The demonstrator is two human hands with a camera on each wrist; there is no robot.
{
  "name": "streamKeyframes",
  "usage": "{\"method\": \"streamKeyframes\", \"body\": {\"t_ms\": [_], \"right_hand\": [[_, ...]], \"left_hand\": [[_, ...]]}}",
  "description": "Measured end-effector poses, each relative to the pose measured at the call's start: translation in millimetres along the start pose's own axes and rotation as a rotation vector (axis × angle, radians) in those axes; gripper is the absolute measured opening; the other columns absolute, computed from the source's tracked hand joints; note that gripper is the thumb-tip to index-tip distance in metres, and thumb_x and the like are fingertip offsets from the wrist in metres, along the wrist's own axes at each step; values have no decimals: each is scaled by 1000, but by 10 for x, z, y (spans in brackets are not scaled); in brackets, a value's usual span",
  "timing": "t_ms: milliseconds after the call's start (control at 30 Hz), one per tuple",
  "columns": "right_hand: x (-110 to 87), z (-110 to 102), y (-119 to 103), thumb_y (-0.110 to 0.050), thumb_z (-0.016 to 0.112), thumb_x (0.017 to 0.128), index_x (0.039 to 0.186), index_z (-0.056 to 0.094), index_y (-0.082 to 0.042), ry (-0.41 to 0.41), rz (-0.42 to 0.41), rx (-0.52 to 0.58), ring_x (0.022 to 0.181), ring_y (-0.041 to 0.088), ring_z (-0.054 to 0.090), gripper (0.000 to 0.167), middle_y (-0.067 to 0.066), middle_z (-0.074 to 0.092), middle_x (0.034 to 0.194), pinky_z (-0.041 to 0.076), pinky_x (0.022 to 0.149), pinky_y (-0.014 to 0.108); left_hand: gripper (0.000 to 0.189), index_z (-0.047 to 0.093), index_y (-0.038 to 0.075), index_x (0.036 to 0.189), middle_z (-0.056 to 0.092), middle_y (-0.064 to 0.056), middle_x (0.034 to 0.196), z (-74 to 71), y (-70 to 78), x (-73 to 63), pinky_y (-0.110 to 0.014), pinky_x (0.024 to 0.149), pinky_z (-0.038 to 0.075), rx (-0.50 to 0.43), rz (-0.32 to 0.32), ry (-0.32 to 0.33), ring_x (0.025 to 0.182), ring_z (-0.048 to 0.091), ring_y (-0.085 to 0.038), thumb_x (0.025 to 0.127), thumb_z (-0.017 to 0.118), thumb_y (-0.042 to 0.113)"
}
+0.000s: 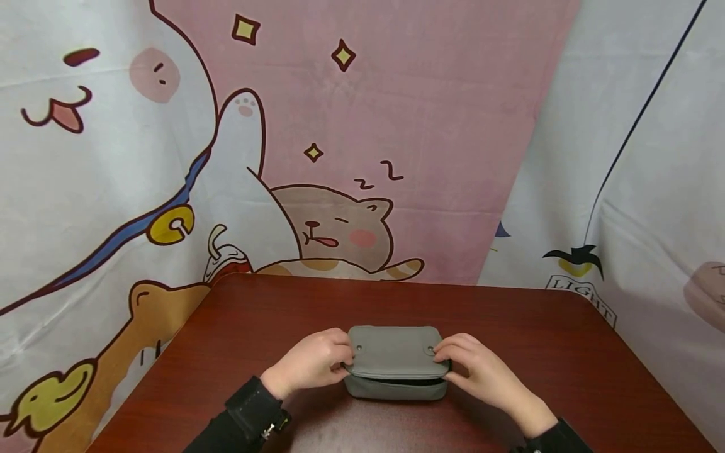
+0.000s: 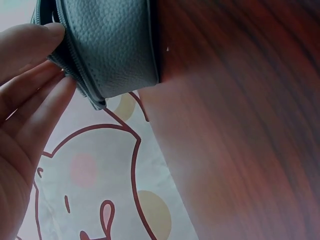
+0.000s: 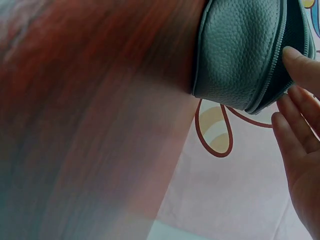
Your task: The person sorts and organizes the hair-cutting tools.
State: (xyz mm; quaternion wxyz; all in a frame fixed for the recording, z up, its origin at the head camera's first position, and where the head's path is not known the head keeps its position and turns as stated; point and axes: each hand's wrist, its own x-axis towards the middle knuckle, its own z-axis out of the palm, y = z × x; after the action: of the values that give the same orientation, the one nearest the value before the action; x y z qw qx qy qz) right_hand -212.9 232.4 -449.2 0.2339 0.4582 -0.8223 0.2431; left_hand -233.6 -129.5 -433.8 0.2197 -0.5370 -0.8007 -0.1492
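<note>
A grey-green zippered case (image 1: 396, 390) with pebbled sides sits on the table, its zip undone along the front so a dark gap shows under the lid (image 1: 393, 355). At the lid's left front corner, my left hand (image 1: 317, 358) pinches the edge. My right hand (image 1: 481, 368) pinches the opposite corner. In the left wrist view the left thumb lies at the gap of the case (image 2: 110, 50), fingers on the lid's far side. The right wrist view shows the right hand (image 3: 302, 125) likewise at the unzipped edge of the case (image 3: 235, 55). The case's inside is too dark to make out.
The dark red-brown wooden table (image 1: 226, 340) extends around the case on all sides. Behind its far edge hangs a cloth (image 1: 442, 126) printed with cartoon animals, in pink and white.
</note>
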Motion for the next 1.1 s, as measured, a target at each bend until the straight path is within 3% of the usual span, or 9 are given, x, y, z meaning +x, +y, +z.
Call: {"method": "streamKeyframes", "body": {"t_ms": [333,1100], "right_hand": [[-18,10,-23,-1,90,62,102,69,-16,-32,-4,-12,105,16,55,48,-1,63,113,36,91,11],[-76,38,-6,-10,87,72,103,71,-20,-44,-15,15,105,16,56,36,-3,63,115,35,93,13]], "left_hand": [[25,67,18,75,57,8,85,35,40,-7,-14,69,45,57,-29,-33,81,53,-6,67,87,6],[21,74,16,78,61,8,87,45,70,0,-14,78,48,5,-94,-74,87,57,-7,68,91,11]]}}
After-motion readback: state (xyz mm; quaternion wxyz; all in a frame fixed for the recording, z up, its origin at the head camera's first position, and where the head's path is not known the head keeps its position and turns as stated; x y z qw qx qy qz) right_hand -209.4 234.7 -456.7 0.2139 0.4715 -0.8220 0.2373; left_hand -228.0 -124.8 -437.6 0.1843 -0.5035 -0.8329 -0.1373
